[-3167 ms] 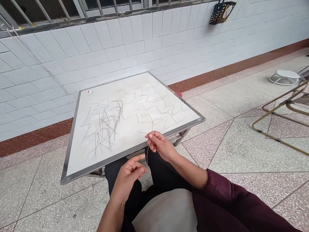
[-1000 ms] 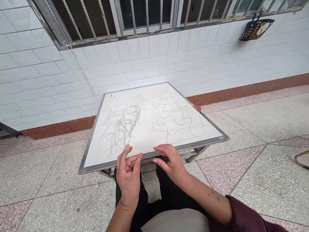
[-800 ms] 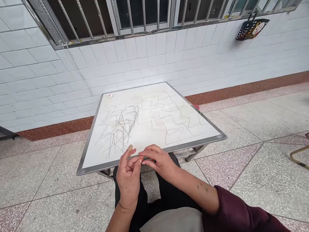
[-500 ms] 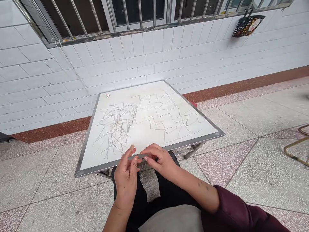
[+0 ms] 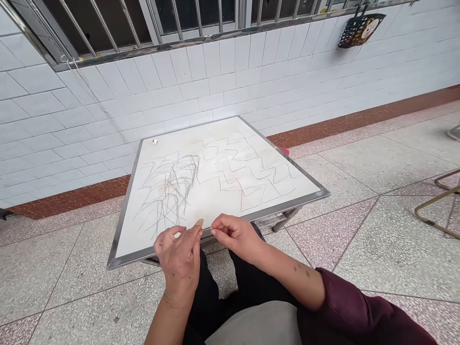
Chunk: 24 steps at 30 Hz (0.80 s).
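My left hand is closed in a pinch at the near edge of the white table. A beige covering shows on one of its fingertips. My right hand pinches with thumb and forefinger just to the right, its fingertips a short gap from the left ones. Whatever the fingertips hold is too fine to make out against the grey table edge. On the tabletop, a tangle of thin dark strands lies at left. Separate zigzag strands are spread over the right half.
A small white-and-red item is near the table's far left corner. Behind stands a white tiled wall with a barred window and a hanging dotted bag. Metal chair legs are at right.
My left hand has turned from raised, parted fingers to a palm-down pinch. The right fingertips have closed together more tightly. The view has shifted slightly.
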Tool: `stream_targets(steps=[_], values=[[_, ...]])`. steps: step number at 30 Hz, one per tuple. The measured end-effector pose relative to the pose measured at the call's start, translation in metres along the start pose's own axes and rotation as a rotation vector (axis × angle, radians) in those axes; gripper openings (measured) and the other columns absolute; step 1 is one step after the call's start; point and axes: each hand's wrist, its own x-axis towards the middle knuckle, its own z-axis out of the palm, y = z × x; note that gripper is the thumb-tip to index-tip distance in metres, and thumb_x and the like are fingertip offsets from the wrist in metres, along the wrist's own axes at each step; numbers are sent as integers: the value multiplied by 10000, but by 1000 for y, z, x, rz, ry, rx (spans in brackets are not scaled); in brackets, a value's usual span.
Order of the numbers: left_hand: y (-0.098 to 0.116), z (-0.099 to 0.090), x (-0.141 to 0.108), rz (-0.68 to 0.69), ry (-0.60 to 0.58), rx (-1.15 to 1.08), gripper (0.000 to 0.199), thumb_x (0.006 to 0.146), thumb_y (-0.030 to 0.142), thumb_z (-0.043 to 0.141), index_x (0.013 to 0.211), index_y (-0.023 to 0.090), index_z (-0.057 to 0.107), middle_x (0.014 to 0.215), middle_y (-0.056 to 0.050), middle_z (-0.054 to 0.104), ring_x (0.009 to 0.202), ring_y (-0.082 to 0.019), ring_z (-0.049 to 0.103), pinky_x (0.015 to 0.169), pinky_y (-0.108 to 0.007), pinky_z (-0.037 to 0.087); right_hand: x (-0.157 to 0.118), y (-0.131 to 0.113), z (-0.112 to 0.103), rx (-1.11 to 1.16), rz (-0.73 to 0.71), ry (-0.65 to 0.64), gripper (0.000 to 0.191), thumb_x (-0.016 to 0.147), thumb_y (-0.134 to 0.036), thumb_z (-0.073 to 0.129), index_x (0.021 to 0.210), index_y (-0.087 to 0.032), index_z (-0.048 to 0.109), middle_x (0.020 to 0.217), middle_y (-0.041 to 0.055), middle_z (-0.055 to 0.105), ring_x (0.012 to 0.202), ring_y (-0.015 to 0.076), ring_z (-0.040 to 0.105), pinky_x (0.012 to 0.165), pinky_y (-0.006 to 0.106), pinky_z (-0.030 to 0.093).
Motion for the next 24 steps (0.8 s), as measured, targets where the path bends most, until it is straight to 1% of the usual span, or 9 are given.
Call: stream_targets(steps=[3,6,8,11,14,17,20,24], values=[[8,6,2,-76,-41,-9,331,823,299,681,1148,348,715,823,-30,748,803,-241,651,826,-371,464,1,1,3,109,113,39,78,847,-277,586,791,-225,570,630,-56,552,493,93,529,471,206,436],[19,13,3,-210,-128,-54,341,870,344,604,1204,343,674,919,-14,762,710,-212,699,747,-366,530,2,4,5,182,173,121,85,842,-277,580,783,-227,544,629,-61,559,474,93,568,457,205,479],[24,14,3,-312,-215,-181,375,891,382,568,1257,331,632,955,-18,761,709,-203,719,726,-366,568,3,7,4,214,174,154,92,835,-282,584,777,-223,543,611,-65,560,461,91,571,447,202,485],[27,9,8,-455,-355,-426,514,878,439,584,1361,271,535,1024,-69,749,799,-219,735,725,-361,592,3,10,1,275,179,148,110,825,-297,597,771,-215,549,588,-70,557,439,87,558,427,196,474],[26,3,14,-542,-475,-579,639,844,453,625,1413,211,463,1052,-121,740,806,-230,736,689,-347,594,2,13,-4,328,193,126,118,818,-301,605,770,-208,553,591,-70,562,426,78,542,417,188,457],[27,-2,18,-553,-548,-562,625,846,412,622,1415,216,455,1060,-125,736,680,-187,722,597,-301,576,0,13,-8,327,181,87,89,818,-281,599,788,-205,565,616,-66,568,432,70,537,421,180,456],[31,-5,18,-507,-594,-523,549,863,368,586,1389,246,492,1064,-109,733,560,-140,677,517,-265,543,-2,14,-12,287,158,54,70,833,-273,587,813,-207,577,634,-61,571,440,66,534,432,177,462],[31,-10,18,-473,-660,-513,524,869,347,565,1384,267,504,1076,-100,726,489,-110,633,465,-243,512,-4,15,-14,249,140,14,74,844,-282,585,843,-209,597,635,-59,567,450,68,527,443,179,465]])
